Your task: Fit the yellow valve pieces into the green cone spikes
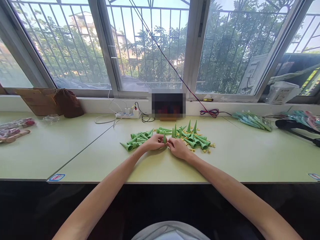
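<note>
My left hand (154,143) is closed round a small green cone (164,138), which points upward above the table. Close against it, my right hand (178,148) has its fingertips pinched together at the cone's lower end; whatever they hold is too small to make out. Left of my hands lies a heap of green cones (136,140), mostly on their sides with open ends showing. A second heap of cones (197,142) spreads behind and right of my right hand, several standing point up. Small yellow pieces (212,145) are scattered among and around that heap.
The pale table (105,163) runs along a window wall. At the back are a white power strip (128,115), a blurred dark box (168,105) and coiled cable (209,112). Bagged items (252,120) and a black strap-like object (295,127) lie right; a brown bag (69,103) stands left.
</note>
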`<action>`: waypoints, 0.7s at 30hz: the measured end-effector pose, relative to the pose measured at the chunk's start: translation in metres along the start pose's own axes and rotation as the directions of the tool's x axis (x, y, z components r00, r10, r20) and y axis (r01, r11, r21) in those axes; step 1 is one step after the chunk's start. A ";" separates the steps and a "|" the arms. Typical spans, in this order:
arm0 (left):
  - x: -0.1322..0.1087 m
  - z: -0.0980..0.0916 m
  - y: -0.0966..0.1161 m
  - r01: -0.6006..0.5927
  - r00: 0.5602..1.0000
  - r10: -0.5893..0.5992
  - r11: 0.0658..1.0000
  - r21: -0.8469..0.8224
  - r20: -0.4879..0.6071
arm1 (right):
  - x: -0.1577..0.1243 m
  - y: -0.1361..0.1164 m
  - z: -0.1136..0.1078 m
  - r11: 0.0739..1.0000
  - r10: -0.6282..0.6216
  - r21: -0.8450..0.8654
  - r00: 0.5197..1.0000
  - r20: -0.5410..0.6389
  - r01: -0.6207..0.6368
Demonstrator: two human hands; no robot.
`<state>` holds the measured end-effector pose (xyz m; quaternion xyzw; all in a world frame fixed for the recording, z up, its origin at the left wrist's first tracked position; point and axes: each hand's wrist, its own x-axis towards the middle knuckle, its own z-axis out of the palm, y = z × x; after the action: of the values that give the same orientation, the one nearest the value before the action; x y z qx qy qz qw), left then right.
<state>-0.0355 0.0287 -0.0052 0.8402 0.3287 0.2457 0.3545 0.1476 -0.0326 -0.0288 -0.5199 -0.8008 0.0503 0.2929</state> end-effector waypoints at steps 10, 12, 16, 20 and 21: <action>-0.001 0.000 0.003 -0.001 1.000 0.001 1.000 0.010 0.006 | -0.001 -0.002 -0.003 1.000 0.003 0.018 1.000 0.021 -0.004; -0.002 0.000 0.005 0.001 1.000 -0.001 1.000 0.013 0.006 | -0.002 -0.003 -0.004 1.000 0.007 0.018 1.000 0.023 -0.007; -0.002 0.000 0.007 0.002 1.000 -0.002 1.000 0.019 0.002 | -0.001 -0.004 -0.006 1.000 0.016 0.013 0.999 0.033 -0.017; -0.002 0.000 0.007 0.000 1.000 0.000 1.000 0.021 -0.001 | -0.001 -0.005 -0.006 0.999 0.029 0.016 0.998 0.050 -0.030; -0.002 0.000 0.006 -0.001 1.000 0.001 1.000 0.020 -0.001 | -0.001 -0.005 -0.006 0.999 0.031 0.016 0.998 0.053 -0.032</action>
<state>-0.0348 0.0241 -0.0008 0.8438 0.3310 0.2428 0.3457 0.1472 -0.0370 -0.0218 -0.5284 -0.7996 0.0750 0.2752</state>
